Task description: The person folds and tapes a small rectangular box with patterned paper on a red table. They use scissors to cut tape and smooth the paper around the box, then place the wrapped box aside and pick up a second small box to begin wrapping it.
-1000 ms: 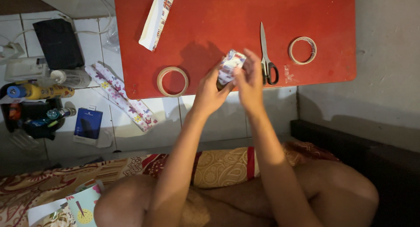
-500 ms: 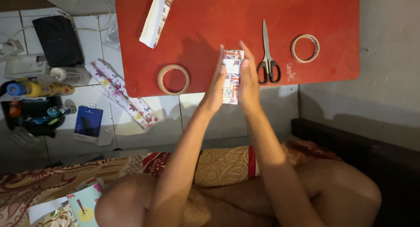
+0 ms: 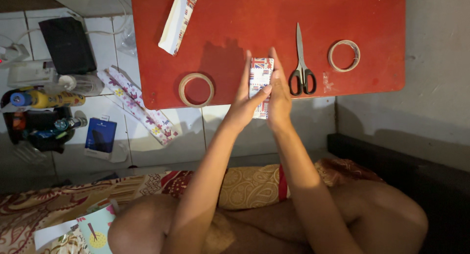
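Note:
A small box wrapped in flag-patterned paper (image 3: 260, 75) is held lengthwise above the near edge of the red table (image 3: 372, 19). My left hand (image 3: 244, 103) presses flat against its left side, thumb across the front. My right hand (image 3: 279, 95) presses flat against its right side. Both palms face each other with fingers straight. The lower end of the box sticks out between my wrists.
On the table lie a tape roll (image 3: 196, 89), scissors (image 3: 301, 68), a second tape roll (image 3: 344, 55) and a folded strip of patterned paper (image 3: 178, 20). On the tiled floor at left are a floral paper strip (image 3: 139, 109), a blue box (image 3: 99, 136), bottles (image 3: 44, 99) and a black pouch (image 3: 67, 44).
A second ago my fingers were curled on the box, held upright. Now it lies lengthwise between flat palms, and my left thumb has come across its front.

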